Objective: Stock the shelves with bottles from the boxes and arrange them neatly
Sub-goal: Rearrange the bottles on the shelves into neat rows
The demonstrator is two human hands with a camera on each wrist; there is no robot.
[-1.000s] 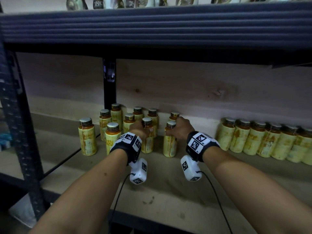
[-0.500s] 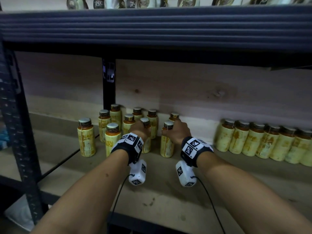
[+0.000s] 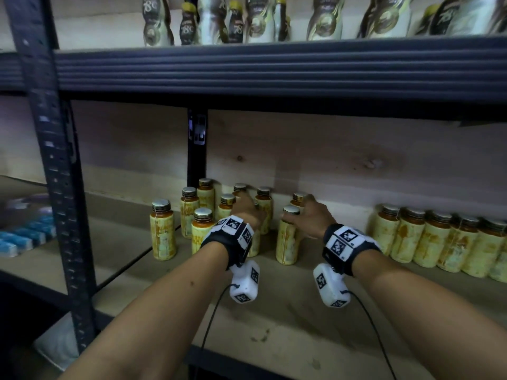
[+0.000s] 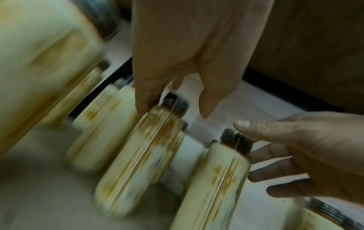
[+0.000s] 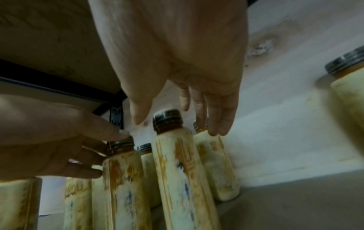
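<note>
Both hands have let go: left hand (image 3: 247, 208) and right hand (image 3: 311, 218) hover grip-wide over 2 shelved bottles (image 3: 286, 235), placement done.

- Bottles (image 3: 207, 215): a loose cluster of about ten, upright on the shelf (image 3: 274, 319) near its back wall, each with a pale yellow label stained orange, an amber neck and a dark metal cap.
- Front bottle (image 3: 287, 237): upright, just ahead of the cluster, apart from its neighbours.
- Row (image 3: 439, 242): the same bottles, shoulder to shoulder along the wall at the right, well apart from the cluster.
</note>
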